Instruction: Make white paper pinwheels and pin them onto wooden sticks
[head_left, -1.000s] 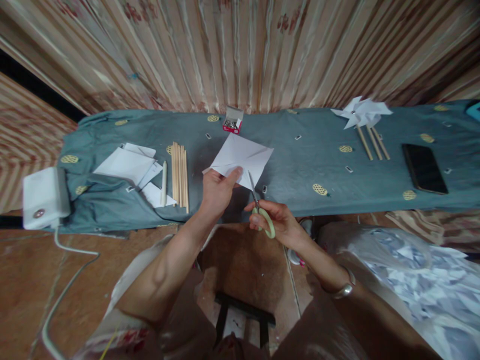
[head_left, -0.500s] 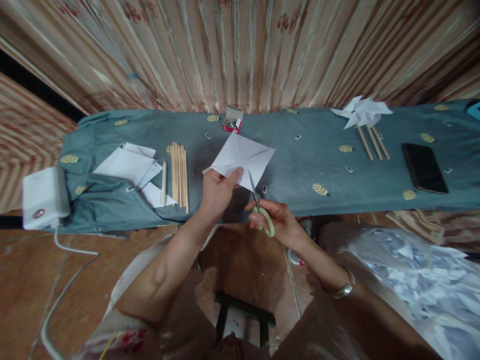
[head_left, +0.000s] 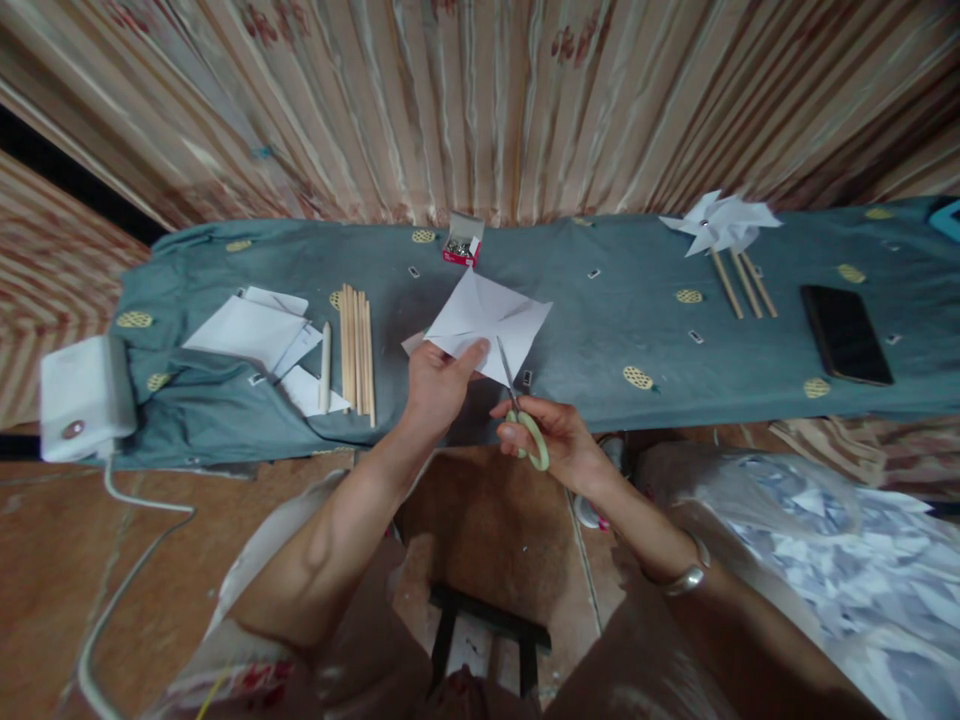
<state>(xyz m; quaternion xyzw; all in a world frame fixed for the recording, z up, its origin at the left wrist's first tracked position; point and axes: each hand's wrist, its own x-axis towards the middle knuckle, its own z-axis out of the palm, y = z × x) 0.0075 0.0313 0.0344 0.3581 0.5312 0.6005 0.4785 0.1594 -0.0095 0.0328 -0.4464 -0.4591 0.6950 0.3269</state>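
Note:
A square sheet of white paper (head_left: 504, 312) with slits running in from its corners is pinched in my left hand (head_left: 442, 382), thumb on top. My right hand (head_left: 553, 440) grips scissors (head_left: 534, 437) with pale green handles. Their blades lie at the paper's near corner, pointing toward its middle. Just beyond the paper stands an opened small red box (head_left: 461, 250) of metal pins or tacks. To the left, several wooden sticks (head_left: 357, 350) lie side by side, next to a white pen-like stick (head_left: 325, 368) and a pile of white paper (head_left: 251, 332).
White paper pinwheels (head_left: 721, 222) on sticks lie at the back right, near a black phone (head_left: 847, 335). A white device with a cable (head_left: 86, 395) sits at the table's left end. A bag of paper pieces (head_left: 847, 550) stands on my right. A curtain (head_left: 420, 110) hangs behind the table.
The paper in my left hand has shifted very slightly to the right and down. The scissors stay at its near corner, and the view has moved a little.

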